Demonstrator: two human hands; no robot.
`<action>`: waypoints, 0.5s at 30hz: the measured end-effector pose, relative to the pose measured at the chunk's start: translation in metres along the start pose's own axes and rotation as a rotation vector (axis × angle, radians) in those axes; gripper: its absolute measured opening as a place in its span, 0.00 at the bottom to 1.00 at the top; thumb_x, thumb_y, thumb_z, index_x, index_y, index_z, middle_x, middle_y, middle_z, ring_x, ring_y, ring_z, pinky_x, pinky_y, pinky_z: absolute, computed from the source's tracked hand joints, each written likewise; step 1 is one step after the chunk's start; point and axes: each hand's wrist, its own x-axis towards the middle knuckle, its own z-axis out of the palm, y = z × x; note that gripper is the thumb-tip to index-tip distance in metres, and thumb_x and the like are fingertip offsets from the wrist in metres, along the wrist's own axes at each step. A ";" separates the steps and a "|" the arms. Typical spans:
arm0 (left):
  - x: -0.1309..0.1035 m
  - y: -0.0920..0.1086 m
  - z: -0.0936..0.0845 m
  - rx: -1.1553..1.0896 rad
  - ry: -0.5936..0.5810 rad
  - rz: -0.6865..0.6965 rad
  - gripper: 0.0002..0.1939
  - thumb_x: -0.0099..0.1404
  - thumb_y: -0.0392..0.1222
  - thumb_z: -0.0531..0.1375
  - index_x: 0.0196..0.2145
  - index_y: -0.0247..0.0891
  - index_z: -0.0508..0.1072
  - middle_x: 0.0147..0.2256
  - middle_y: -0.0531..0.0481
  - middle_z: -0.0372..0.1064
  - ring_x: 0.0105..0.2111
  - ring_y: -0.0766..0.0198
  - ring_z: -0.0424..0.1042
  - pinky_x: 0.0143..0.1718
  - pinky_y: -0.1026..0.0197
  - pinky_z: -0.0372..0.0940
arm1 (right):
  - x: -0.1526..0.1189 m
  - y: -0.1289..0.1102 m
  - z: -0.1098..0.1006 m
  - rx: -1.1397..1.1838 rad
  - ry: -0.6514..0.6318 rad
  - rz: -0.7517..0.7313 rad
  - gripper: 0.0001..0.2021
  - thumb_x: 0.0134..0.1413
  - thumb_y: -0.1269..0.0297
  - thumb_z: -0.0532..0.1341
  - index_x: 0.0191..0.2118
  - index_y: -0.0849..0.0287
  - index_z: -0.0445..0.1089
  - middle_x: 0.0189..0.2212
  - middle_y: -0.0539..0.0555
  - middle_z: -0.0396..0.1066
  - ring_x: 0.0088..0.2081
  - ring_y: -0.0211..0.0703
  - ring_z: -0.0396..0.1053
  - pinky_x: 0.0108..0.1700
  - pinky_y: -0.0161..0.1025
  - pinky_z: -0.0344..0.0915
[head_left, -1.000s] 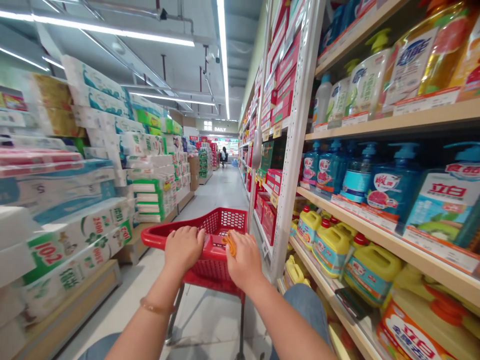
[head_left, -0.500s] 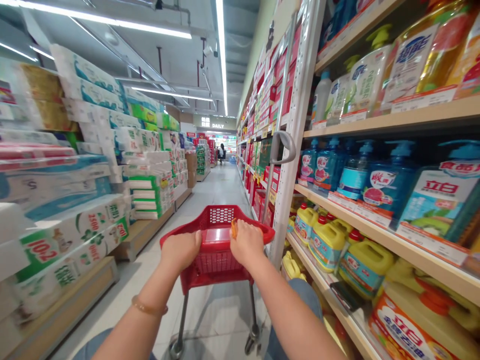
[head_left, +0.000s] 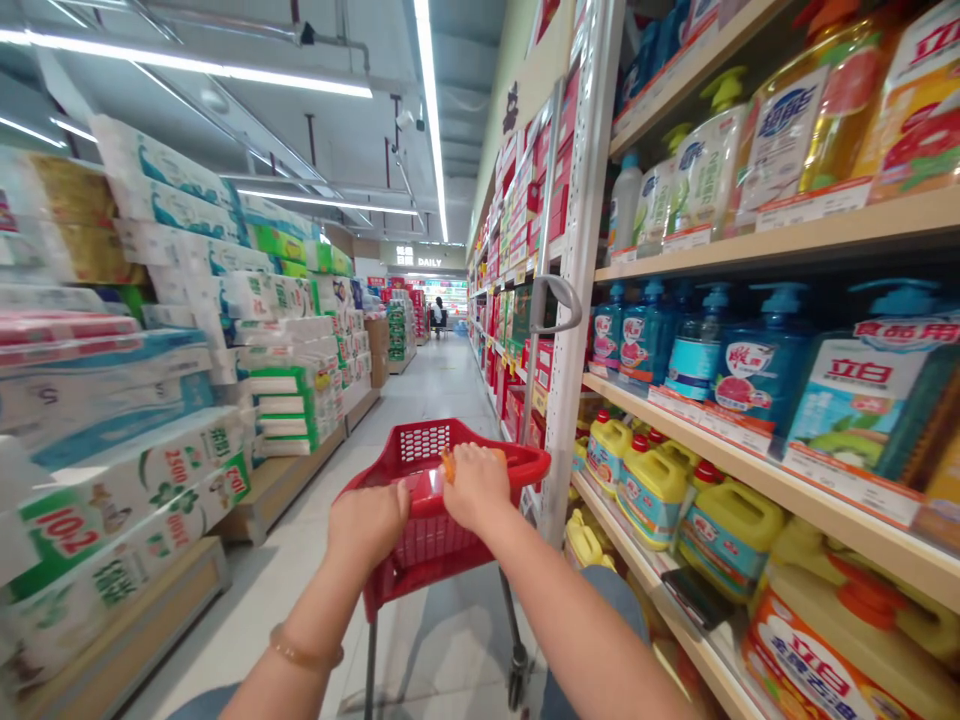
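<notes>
A red shopping cart (head_left: 435,575) stands in front of me, turned a little to the left. My left hand (head_left: 367,522) is closed around the left part of its handle. Farther along the same handle, my right hand (head_left: 478,488) is wrapped round the right part. Beside the right thumb shows a small orange item (head_left: 448,466), too little visible to name. The cart's basket has lattice walls; its bottom is hidden from me.
Shelves of blue pump bottles (head_left: 757,365) and yellow jugs (head_left: 649,495) line the right, close to the cart. A grey handle on a pole (head_left: 559,305) sticks out there. Packs of tissue paper (head_left: 142,500) are stacked left. Far down the aisle (head_left: 435,385) is a person (head_left: 439,312).
The cart has swung to the left, its handle now slanting with the right end farther off. Both hands have moved with it, still gripping. The view has shifted slightly.
</notes>
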 end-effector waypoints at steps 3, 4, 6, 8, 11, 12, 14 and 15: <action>0.001 0.000 -0.001 -0.058 -0.056 0.056 0.28 0.70 0.48 0.40 0.34 0.37 0.78 0.31 0.39 0.78 0.32 0.52 0.77 0.32 0.57 0.63 | -0.005 -0.019 0.003 0.071 -0.015 -0.202 0.14 0.61 0.56 0.54 0.45 0.60 0.69 0.43 0.59 0.73 0.48 0.50 0.67 0.53 0.45 0.57; 0.000 -0.005 -0.001 -0.097 -0.073 0.059 0.28 0.70 0.49 0.40 0.33 0.39 0.78 0.31 0.41 0.78 0.33 0.54 0.77 0.32 0.58 0.62 | -0.005 -0.018 0.002 0.076 -0.031 -0.216 0.15 0.63 0.55 0.52 0.44 0.58 0.69 0.43 0.58 0.73 0.48 0.49 0.68 0.52 0.44 0.57; 0.000 -0.020 0.002 -0.203 -0.062 0.021 0.28 0.70 0.51 0.39 0.32 0.42 0.77 0.34 0.45 0.79 0.36 0.56 0.76 0.33 0.61 0.62 | -0.002 -0.006 -0.001 0.048 -0.048 -0.153 0.17 0.65 0.53 0.49 0.44 0.57 0.70 0.41 0.57 0.74 0.46 0.47 0.69 0.51 0.43 0.57; 0.000 -0.030 0.009 -0.288 -0.014 -0.051 0.28 0.70 0.50 0.40 0.31 0.42 0.76 0.36 0.47 0.78 0.39 0.58 0.75 0.34 0.62 0.61 | 0.003 0.010 -0.004 0.002 -0.039 -0.050 0.18 0.65 0.52 0.50 0.43 0.58 0.71 0.41 0.57 0.74 0.46 0.47 0.69 0.51 0.43 0.57; -0.001 -0.025 0.019 -0.278 0.056 -0.139 0.27 0.69 0.48 0.41 0.28 0.39 0.75 0.35 0.44 0.78 0.37 0.58 0.75 0.34 0.62 0.59 | 0.008 0.017 -0.001 -0.046 -0.014 0.038 0.15 0.62 0.58 0.53 0.44 0.62 0.71 0.42 0.60 0.74 0.48 0.48 0.68 0.53 0.42 0.56; -0.001 -0.018 0.021 -0.249 0.077 -0.157 0.27 0.69 0.48 0.41 0.26 0.38 0.75 0.33 0.43 0.78 0.36 0.58 0.74 0.33 0.61 0.59 | 0.007 0.013 0.002 -0.050 -0.003 0.038 0.14 0.62 0.60 0.53 0.44 0.62 0.71 0.43 0.60 0.74 0.49 0.48 0.68 0.53 0.42 0.56; -0.001 -0.004 0.024 -0.213 0.127 -0.163 0.27 0.69 0.48 0.41 0.26 0.37 0.75 0.31 0.41 0.77 0.34 0.57 0.74 0.33 0.60 0.58 | 0.003 -0.002 0.007 -0.041 0.011 -0.025 0.14 0.62 0.61 0.53 0.44 0.63 0.71 0.43 0.60 0.74 0.49 0.48 0.68 0.54 0.43 0.55; -0.001 0.002 0.024 -0.214 0.150 -0.136 0.28 0.69 0.47 0.41 0.26 0.37 0.75 0.30 0.41 0.76 0.33 0.57 0.73 0.32 0.59 0.58 | -0.001 -0.009 0.009 -0.028 0.007 -0.081 0.14 0.62 0.61 0.53 0.43 0.63 0.71 0.43 0.60 0.74 0.48 0.48 0.68 0.54 0.43 0.55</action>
